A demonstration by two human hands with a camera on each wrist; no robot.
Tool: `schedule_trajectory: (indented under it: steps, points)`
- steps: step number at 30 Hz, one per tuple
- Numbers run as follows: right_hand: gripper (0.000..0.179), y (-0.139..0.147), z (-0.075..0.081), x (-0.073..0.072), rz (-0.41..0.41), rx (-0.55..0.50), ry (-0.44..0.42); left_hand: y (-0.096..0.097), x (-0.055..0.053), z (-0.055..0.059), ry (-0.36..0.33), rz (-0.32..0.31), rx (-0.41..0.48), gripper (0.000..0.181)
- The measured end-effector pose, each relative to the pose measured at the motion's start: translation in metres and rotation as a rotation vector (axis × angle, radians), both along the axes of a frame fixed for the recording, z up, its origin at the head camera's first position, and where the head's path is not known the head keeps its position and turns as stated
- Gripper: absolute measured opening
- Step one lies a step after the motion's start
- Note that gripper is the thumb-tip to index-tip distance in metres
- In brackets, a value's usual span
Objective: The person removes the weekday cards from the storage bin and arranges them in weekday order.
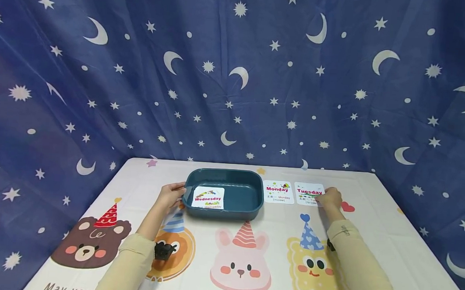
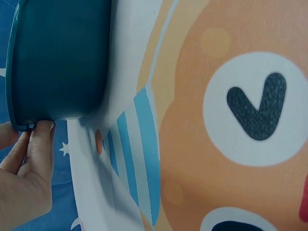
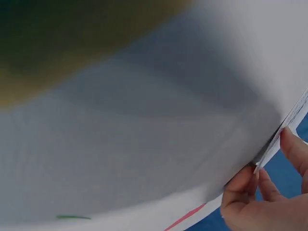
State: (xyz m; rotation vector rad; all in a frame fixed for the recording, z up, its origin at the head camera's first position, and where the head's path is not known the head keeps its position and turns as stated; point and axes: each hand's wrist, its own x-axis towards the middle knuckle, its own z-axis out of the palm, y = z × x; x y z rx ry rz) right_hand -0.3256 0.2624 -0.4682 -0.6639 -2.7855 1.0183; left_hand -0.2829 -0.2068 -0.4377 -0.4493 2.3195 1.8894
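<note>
A dark teal rectangular tray [image 1: 238,215] stands near the back of the table. My left hand [image 1: 170,196] grips its left end, thumb on the rim and fingers beneath, as the left wrist view also shows at close range. Inside the tray, toward its left end, lies a white "Wednesday" card [image 1: 208,198]. Right of the tray, a "Monday" card [image 1: 278,192] lies beside the "Tuesday" card [image 1: 308,193]. My right hand [image 1: 330,198] pinches the lower right edge of the "Tuesday" card; in the right wrist view the card [image 3: 288,120] appears edge-on between thumb and fingers.
The white tablecloth [image 1: 374,231] carries printed cartoon animals and party hats. A dark blue curtain [image 1: 235,97] with stars and moons hangs right behind the table's back edge and along both sides. A dark object [image 1: 164,250] sits at the left wrist.
</note>
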Motion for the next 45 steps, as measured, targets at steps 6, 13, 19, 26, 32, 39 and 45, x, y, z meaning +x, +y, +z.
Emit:
schedule_trajectory:
  steps: [6,13,19,26,32,39,45]
  points:
    - [0.043,0.004,0.007,0.001,0.03,0.012,-0.104,0.002,0.002,0.001,-0.003,0.003,0.008,0.041]
    - [0.053,0.013,0.01,0.003,0.116,-0.053,-0.147,0.002,0.001,0.0,-0.008,0.008,0.008,0.041]
    - [0.055,0.019,0.008,0.009,0.15,-0.128,-0.153,0.001,-0.001,-0.001,-0.011,0.0,0.02,0.041]
    - [0.054,0.027,-0.001,0.011,0.167,-0.225,-0.103,-0.001,-0.001,-0.002,-0.031,-0.002,0.0,0.042]
    - [0.055,0.029,-0.001,0.012,0.101,-0.365,-0.053,-0.001,0.0,0.002,-0.024,-0.017,-0.001,0.042]
    - [0.043,0.018,0.005,0.021,0.021,-0.292,0.099,-0.003,0.002,0.001,-0.019,-0.019,0.0,0.042]
    - [0.035,0.002,0.01,0.023,0.042,-0.272,0.143,-0.002,0.002,0.001,-0.027,-0.023,-0.004,0.042]
